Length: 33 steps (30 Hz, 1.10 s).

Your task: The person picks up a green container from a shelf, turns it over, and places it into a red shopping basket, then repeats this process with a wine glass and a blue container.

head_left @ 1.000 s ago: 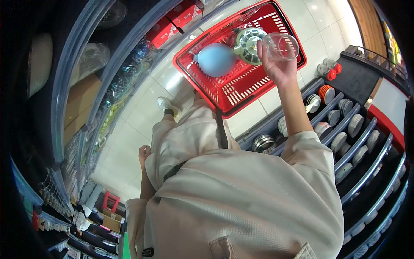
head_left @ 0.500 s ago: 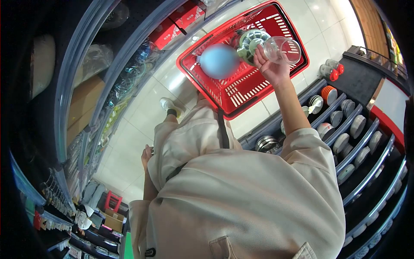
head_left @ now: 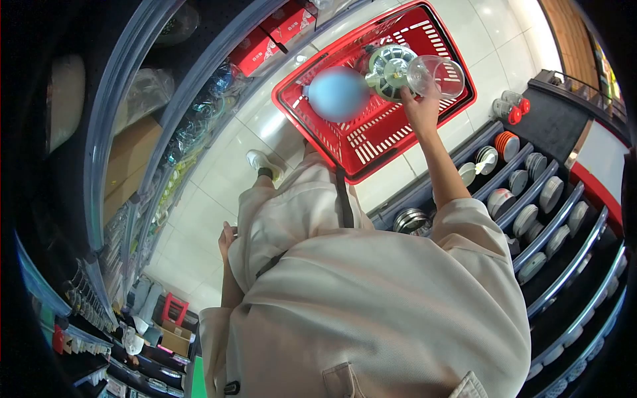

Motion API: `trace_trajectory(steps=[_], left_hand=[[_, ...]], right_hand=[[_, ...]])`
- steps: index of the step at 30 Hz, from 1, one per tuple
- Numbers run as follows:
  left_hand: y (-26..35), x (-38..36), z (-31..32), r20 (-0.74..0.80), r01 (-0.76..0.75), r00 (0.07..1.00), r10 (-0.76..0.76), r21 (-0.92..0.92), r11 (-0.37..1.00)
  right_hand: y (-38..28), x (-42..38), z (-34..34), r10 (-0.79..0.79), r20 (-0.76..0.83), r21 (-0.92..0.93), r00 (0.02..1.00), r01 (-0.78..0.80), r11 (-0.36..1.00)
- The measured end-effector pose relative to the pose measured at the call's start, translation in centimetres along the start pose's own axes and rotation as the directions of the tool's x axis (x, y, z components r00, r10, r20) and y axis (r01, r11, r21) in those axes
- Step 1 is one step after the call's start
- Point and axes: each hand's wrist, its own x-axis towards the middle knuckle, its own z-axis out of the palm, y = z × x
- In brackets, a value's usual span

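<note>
My right hand (head_left: pixel 421 111) is over the red shopping basket (head_left: pixel 350 156), its fingers closed around the lower side of a clear glass cup (head_left: pixel 446 71). The cup lies tilted, mouth to the right, over the basket's right part. Right beside my fingertips is a round silver-and-green item (head_left: pixel 387 67), spoked like a wheel, inside the basket. To its left sits a pale blue ball-like thing (head_left: pixel 337 94), blurred in view. My left hand (head_left: pixel 227 237) hangs low beside my trouser leg, fingers loosely bent and partly hidden, with nothing visible in it.
Shelves with stacked bowls and plates (head_left: pixel 507 144) curve along the right. Two red-lidded glass jars (head_left: pixel 515 106) stand on the floor near a dark platform (head_left: pixel 545 116). Shelving with wrapped goods and a red box (head_left: pixel 282 33) lines the left. My shoe (head_left: pixel 265 166) is on the tiles.
My right hand has turned from palm-up to a more side-on grip, with its fingers lower on the glass cup. The cup has shifted slightly right. My left hand has barely moved.
</note>
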Motion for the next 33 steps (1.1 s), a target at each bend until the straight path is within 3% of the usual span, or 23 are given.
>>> trace_trajectory(steps=[1, 5, 11, 14, 17, 21, 24, 26, 33], left_hand=[[0.1, 0.0, 0.0, 0.001, -0.001, 1.0, 0.001, 0.002, 1.0], [1.8, -0.8, -0.1, 0.02, 0.033, 0.999, -0.034, 0.013, 0.999], [1.7, -0.7, 0.0, 0.002, 0.035, 0.999, -0.035, 0.045, 0.998], [1.0, -0.3, 0.0, -0.003, 0.037, 0.999, -0.037, 0.056, 0.998], [0.0, 0.0, 0.2, 0.0, 0.044, 0.999, -0.044, 0.032, 0.999], [-0.5, 0.1, 0.3, 0.014, 0.059, 0.998, -0.058, -0.006, 0.998], [-0.6, 0.3, 0.4, -0.011, 0.06, 0.998, -0.061, -0.024, 0.998], [-0.2, 0.0, 0.5, -0.007, 0.044, 0.999, -0.044, -0.032, 0.999], [0.8, -0.7, 0.3, 0.051, 0.026, 0.998, -0.026, 0.007, 1.0]], right_hand=[[-0.1, 0.1, 0.2, -0.116, -0.008, -0.166, 0.993, 0.113, 0.98], [-0.2, 0.6, 0.9, 0.058, 0.036, 0.067, 0.998, -0.06, 0.996], [1.9, 1.1, 1.2, -0.003, -0.02, -0.078, 1.0, 0.001, 0.997], [1.9, 1.0, 1.2, 0.017, 0.012, 0.011, 1.0, -0.018, 1.0], [1.9, 0.7, 1.8, -0.07, -0.029, -0.059, 0.997, 0.068, 0.996], [2.0, 0.8, 1.8, -0.058, -0.02, -0.09, 0.998, 0.057, 0.994], [1.9, 0.7, 2.0, -0.015, -0.057, 0.076, 0.998, 0.019, 0.997], [1.6, 0.6, 1.6, -0.063, -0.024, -0.114, 0.998, 0.06, 0.992], [0.4, -0.7, 1.5, 0.004, -0.079, -0.077, 0.997, -0.011, 0.997]])
